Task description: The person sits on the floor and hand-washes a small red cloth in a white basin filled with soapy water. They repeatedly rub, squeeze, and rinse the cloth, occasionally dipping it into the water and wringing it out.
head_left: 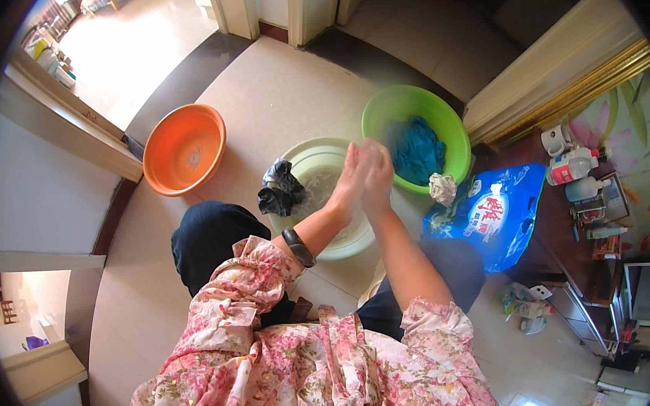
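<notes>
My left hand (348,180) and my right hand (376,175) are pressed palm to palm above a pale green basin (315,147) of cloudy water. No cloth shows between them; whether something small is enclosed cannot be seen. A dark wet cloth (281,190) hangs over the basin's left rim. Just to the right, a bright green basin (464,137) holds a bunched blue cloth (419,153), and a crumpled whitish cloth (443,189) rests at its lower rim. An orange basin (184,150) stands at the left with nothing but a mark on its bottom.
A blue detergent bag (492,212) bearing writing lies right of the basins. Beyond it, a dark wooden cabinet (577,268) carries bottles and a white mug (556,140). Plastic bottles (529,308) are on the floor near it. Door frames stand ahead and at the left.
</notes>
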Action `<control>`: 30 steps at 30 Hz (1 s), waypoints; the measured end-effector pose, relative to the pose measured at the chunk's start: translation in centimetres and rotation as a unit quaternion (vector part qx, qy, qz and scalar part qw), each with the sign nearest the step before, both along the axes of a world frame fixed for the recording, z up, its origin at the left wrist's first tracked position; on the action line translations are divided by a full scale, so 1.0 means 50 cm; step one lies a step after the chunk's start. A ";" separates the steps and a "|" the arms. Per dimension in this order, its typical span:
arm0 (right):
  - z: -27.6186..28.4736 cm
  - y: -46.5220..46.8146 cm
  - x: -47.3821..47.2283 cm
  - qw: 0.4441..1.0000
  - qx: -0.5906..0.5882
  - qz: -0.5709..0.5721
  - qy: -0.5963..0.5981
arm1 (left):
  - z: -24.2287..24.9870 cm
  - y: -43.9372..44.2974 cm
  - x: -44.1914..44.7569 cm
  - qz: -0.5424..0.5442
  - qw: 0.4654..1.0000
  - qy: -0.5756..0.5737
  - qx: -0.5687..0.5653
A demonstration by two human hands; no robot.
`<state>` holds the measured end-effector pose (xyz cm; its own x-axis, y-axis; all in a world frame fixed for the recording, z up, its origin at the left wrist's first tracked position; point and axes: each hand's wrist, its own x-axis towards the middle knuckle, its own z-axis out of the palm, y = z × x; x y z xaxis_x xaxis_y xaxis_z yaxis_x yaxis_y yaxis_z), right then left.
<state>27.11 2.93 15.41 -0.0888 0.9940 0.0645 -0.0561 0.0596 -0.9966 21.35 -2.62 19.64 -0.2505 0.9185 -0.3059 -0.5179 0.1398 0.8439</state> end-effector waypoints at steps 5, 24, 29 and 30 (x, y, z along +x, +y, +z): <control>0.074 -0.077 -0.036 0.995 0.014 0.100 0.014 | -0.091 0.020 -0.055 0.044 0.971 -0.232 0.030; 0.030 0.000 0.000 0.985 0.066 0.141 -0.070 | -0.099 0.003 -0.037 -0.048 0.931 -0.346 0.103; 0.039 -0.055 -0.036 0.987 0.060 0.147 -0.008 | -0.068 0.011 -0.062 0.081 0.931 -0.341 0.101; 0.054 -0.084 -0.044 0.985 0.068 0.157 -0.027 | -0.071 0.025 -0.084 0.132 0.935 -0.320 0.082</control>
<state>24.93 -1.29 18.10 -0.3966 0.8998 0.1821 -0.0409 0.1808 -0.9827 17.16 -1.35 16.11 -0.2887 0.8982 -0.3316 -0.9219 -0.1674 0.3494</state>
